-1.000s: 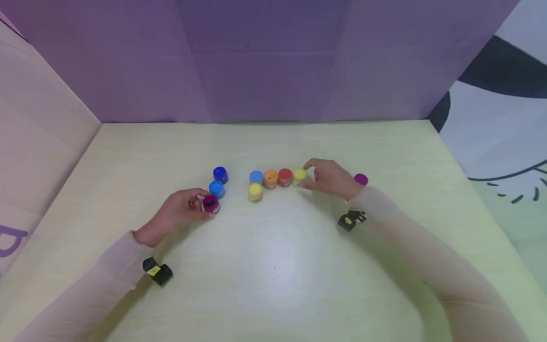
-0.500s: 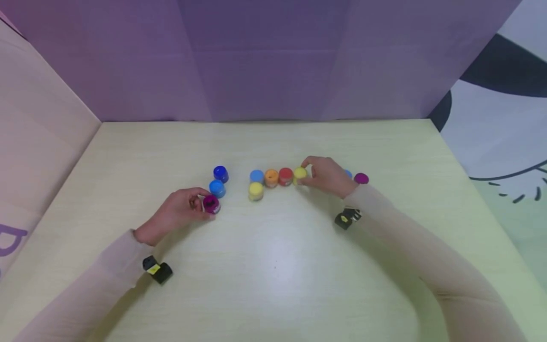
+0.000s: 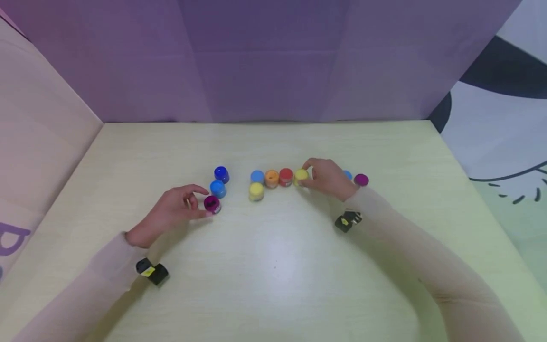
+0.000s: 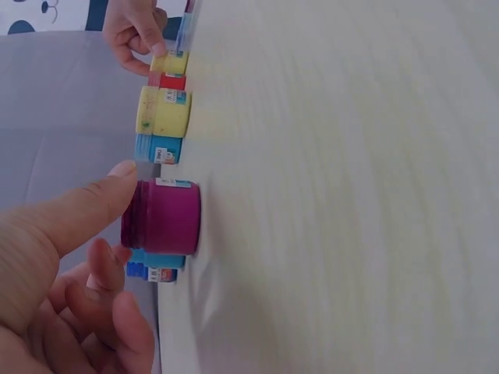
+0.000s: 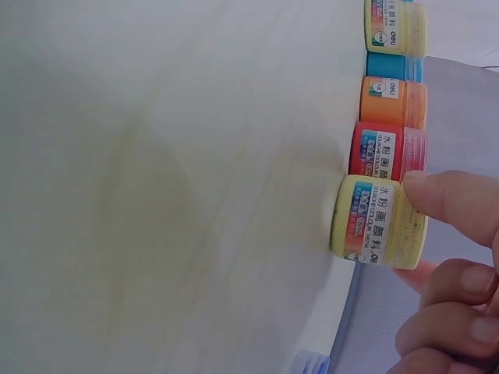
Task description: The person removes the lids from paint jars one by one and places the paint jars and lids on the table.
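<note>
In the head view, we see the left hand (image 3: 171, 206) with its grip released: the index finger is off the purple pot (image 3: 212, 204), the thumb at its near edge. That pot stands on the bench (image 3: 278, 285) next to the light blue pot (image 3: 218, 189), the dark blue pot (image 3: 221, 174) behind. The right hand (image 3: 329, 178) pinches the right yellow pot (image 3: 300, 176), which ends a row with the red pot (image 3: 286, 177), the orange pot (image 3: 271, 179) and the middle blue pot (image 3: 257, 176). The front yellow pot (image 3: 256, 192) stands just before the latter.

In the left wrist view, we see the purple pot upright, the thumb by its rim; we cannot tell whether they touch.

In the right wrist view, we see the right thumb on the right yellow pot's upper part, just beside the red pot.
</note>
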`<state>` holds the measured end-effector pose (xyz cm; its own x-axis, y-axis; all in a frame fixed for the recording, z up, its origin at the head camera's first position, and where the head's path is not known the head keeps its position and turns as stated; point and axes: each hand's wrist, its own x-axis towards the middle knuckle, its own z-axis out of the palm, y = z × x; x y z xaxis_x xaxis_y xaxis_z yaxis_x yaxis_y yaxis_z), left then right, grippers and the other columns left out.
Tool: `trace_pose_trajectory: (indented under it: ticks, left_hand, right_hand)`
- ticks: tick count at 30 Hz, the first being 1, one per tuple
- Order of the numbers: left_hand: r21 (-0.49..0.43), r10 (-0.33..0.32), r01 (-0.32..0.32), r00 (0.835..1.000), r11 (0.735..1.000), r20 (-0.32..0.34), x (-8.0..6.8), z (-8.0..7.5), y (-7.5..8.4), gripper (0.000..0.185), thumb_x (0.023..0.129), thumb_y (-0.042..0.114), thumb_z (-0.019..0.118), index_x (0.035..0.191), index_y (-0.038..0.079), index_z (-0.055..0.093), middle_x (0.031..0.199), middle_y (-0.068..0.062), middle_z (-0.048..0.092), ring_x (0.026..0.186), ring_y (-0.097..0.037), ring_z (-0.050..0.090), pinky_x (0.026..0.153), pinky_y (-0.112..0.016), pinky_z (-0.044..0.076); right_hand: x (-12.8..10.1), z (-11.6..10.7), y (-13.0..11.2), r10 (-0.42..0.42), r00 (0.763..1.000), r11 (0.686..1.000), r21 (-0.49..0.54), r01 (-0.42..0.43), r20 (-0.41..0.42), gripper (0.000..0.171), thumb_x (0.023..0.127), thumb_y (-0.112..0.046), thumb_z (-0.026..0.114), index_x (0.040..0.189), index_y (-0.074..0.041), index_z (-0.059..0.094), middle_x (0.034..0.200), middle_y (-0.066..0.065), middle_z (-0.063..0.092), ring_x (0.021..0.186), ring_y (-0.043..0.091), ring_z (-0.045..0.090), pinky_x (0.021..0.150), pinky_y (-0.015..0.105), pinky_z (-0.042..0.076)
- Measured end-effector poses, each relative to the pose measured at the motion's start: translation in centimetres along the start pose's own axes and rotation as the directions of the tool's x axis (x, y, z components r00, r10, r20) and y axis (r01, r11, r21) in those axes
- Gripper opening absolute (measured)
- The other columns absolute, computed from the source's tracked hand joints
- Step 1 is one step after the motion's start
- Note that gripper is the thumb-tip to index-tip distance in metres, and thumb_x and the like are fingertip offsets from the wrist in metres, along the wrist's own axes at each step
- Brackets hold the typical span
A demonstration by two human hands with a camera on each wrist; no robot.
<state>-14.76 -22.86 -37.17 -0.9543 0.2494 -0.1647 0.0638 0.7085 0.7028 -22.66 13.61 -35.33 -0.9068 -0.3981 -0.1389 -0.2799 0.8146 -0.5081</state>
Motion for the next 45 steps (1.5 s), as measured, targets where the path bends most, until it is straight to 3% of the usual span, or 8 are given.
trace_pose_trajectory:
  ticks: [15,21,34,45]
  left_hand:
    - [0.040,0.149,-0.147,0.988,0.988,-0.051,-0.2,0.8,1.7,0.043,0.076,0.017,0.079,0.113,0.004,0.062,0.071,0.001,0.054,0.067,-0.018,0.047,0.056,-0.024,0.038]
    - [-0.036,0.206,-0.207,0.978,0.978,-0.016,0.0,1.8,2.5,0.043,0.075,0.013,0.080,0.112,0.001,0.063,0.071,0.001,0.052,0.064,-0.015,0.046,0.056,-0.021,0.039]
    - [-0.103,0.196,-0.184,0.974,0.977,0.115,0.9,4.5,5.1,0.044,0.076,0.021,0.079,0.115,0.007,0.063,0.073,0.000,0.054,0.066,-0.017,0.048,0.055,-0.024,0.040]
    - [-0.124,0.227,-0.208,0.959,0.970,0.171,1.6,6.8,7.0,0.042,0.077,0.024,0.079,0.114,0.013,0.063,0.073,0.002,0.055,0.066,-0.016,0.050,0.057,-0.023,0.040]
  right_hand:
    - [-1.3,0.7,-0.7,-0.008,1.000,1.000,-0.021,0.008,0.013,0.041,0.084,-0.029,0.072,0.115,-0.005,0.058,0.059,0.000,0.043,0.052,0.013,0.036,0.048,0.025,0.030]
    - [-1.9,1.0,-1.6,-0.032,0.999,0.999,-0.038,0.034,0.042,0.042,0.084,-0.030,0.071,0.116,-0.005,0.058,0.056,-0.001,0.041,0.050,0.012,0.034,0.047,0.024,0.029]
    - [-3.5,1.6,-3.7,-0.162,0.983,0.984,-0.067,0.167,0.081,0.037,0.082,-0.028,0.072,0.107,-0.004,0.060,0.056,-0.003,0.042,0.050,0.009,0.035,0.048,0.022,0.029]
    - [-4.3,2.4,-4.7,-0.186,0.974,0.980,-0.051,0.194,0.132,0.034,0.083,-0.030,0.071,0.104,-0.006,0.059,0.056,-0.004,0.040,0.050,0.010,0.038,0.049,0.022,0.030]
